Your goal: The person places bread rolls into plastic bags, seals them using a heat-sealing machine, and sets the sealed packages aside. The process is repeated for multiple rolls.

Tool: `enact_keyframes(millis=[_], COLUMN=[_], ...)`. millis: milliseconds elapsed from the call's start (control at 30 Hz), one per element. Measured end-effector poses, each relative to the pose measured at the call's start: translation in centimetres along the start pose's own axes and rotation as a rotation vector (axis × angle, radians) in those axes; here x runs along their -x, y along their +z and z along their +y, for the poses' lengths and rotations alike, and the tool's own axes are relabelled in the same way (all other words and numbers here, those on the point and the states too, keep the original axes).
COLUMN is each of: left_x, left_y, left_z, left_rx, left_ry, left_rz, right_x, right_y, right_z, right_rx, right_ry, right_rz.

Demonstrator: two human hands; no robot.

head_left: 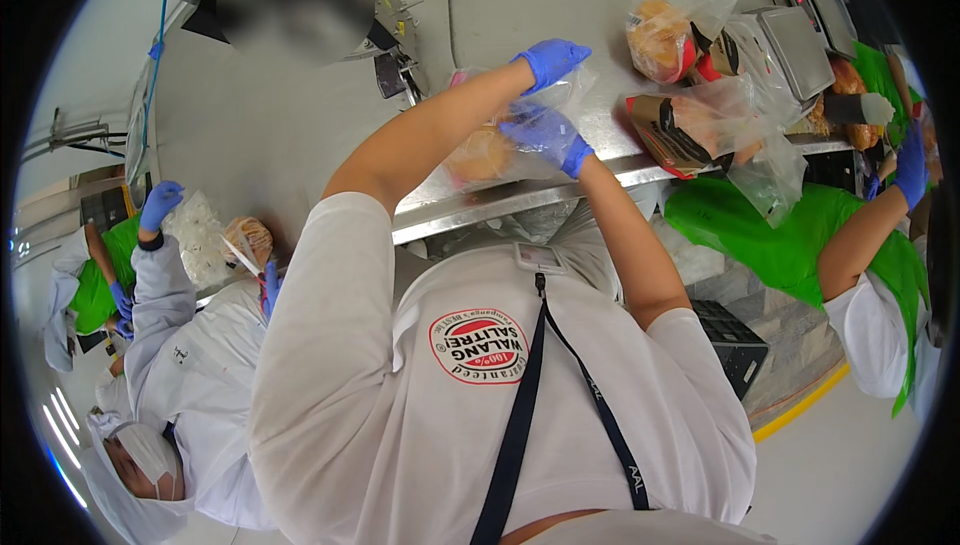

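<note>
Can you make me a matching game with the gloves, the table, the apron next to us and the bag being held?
Things:
1. gloves
2. table
3. co-worker's apron
4. bag in the hands

Descriptions:
A. green
B. clear plastic with a round bun inside
C. blue
D. shiny grey metal

Pairs: 1-C, 2-D, 3-A, 4-B

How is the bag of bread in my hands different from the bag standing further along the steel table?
The bag in the hands is gripped by the left hand and right hand; the far bag stands untouched. The held bag lies at the table's near edge; the far bag sits beside a scale. Both are clear plastic holding golden-brown bread.
</note>
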State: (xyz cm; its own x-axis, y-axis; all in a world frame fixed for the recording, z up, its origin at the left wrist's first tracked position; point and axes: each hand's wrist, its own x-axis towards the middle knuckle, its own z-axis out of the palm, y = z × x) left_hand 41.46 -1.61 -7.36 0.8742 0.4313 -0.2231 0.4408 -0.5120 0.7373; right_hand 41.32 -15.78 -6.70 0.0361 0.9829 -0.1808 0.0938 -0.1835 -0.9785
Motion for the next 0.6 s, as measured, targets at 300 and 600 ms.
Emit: enact_keyframes(millis=[300, 600], left_x=[2.4, 12.4], left_y=[-4.1, -11.3], left_z=[-0.9, 3.0], left_rx=[0.891, 1.271], left_ry=[-0.477, -0.127], left_rz=[0.245, 0.248], right_x=[4.2, 5.8], right_y=[-7.1, -6.5], right_z=[-5.8, -12.2], right_rx=[-0.138, 0.974], right_ry=[0.102, -0.234], right_rz=[-0.074, -0.22])
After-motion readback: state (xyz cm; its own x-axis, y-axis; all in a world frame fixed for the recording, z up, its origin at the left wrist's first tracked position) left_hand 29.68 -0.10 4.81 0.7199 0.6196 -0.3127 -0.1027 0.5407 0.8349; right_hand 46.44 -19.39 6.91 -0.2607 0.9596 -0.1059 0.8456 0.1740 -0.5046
